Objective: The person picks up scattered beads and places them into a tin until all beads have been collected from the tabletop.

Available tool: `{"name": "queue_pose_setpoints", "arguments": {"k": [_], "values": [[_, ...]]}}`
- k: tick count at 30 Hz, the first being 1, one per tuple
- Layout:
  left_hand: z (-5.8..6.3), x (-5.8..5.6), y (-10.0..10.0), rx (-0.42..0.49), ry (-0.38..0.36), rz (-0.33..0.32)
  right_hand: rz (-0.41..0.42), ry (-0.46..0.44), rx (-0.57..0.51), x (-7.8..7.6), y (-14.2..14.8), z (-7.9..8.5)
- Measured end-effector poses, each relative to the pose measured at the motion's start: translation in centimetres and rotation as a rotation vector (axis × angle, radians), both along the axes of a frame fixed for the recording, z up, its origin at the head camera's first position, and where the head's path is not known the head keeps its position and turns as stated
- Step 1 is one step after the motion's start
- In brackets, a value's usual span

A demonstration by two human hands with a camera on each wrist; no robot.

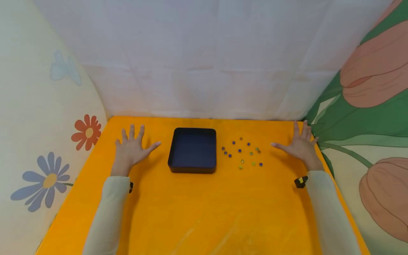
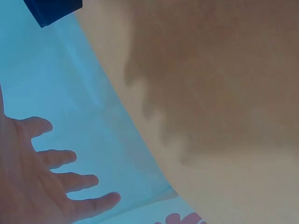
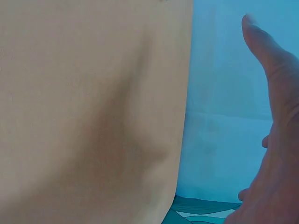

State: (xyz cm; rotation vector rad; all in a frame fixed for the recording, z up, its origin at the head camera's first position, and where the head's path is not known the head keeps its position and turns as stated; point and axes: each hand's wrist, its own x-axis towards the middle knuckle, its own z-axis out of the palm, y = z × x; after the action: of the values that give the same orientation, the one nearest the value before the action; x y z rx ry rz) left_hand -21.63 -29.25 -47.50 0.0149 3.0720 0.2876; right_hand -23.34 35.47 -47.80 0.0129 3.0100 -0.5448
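Observation:
My left hand (image 1: 129,152) is held over the left part of the table with its fingers spread, holding nothing. To its right stands a square black tray (image 1: 192,169) with low walls and a bare inside. Beyond the tray's right side lie several small marbles (image 1: 239,151), some blue, others yellowish green or amber. Right of the marbles, my right hand (image 1: 301,147) hovers with thumb and fingers spread, touching nothing. The left wrist view shows the left fingers (image 2: 84,182) apart and a dark corner of the tray (image 2: 53,10). In the right wrist view the thumb (image 3: 266,46) stands out straight.
An orange cloth covers the table (image 1: 197,209). Behind it hangs a white sheet (image 1: 207,63). Flower-patterned cloths hang at the left (image 1: 38,117) and right (image 1: 376,141). A small black device (image 1: 301,182) sits at the right wrist.

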Motion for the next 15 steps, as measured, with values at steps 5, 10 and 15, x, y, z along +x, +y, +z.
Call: {"name": "queue_pose_setpoints", "arguments": {"k": [5, 10, 15], "values": [[0.1, 0.1, 0.5, -0.002, 0.015, -0.012, 0.004, 0.021, -0.028, 0.2, -0.2, 0.2], [0.6, 0.2, 1.3, 0.009, 0.015, -0.028, 0.007, 0.025, -0.054, 0.5, -0.4, 0.3], [1.0, 0.1, 2.1, 0.051, 0.02, -0.041, 0.007, 0.015, -0.082, 0.7, -0.6, 0.5]]}}
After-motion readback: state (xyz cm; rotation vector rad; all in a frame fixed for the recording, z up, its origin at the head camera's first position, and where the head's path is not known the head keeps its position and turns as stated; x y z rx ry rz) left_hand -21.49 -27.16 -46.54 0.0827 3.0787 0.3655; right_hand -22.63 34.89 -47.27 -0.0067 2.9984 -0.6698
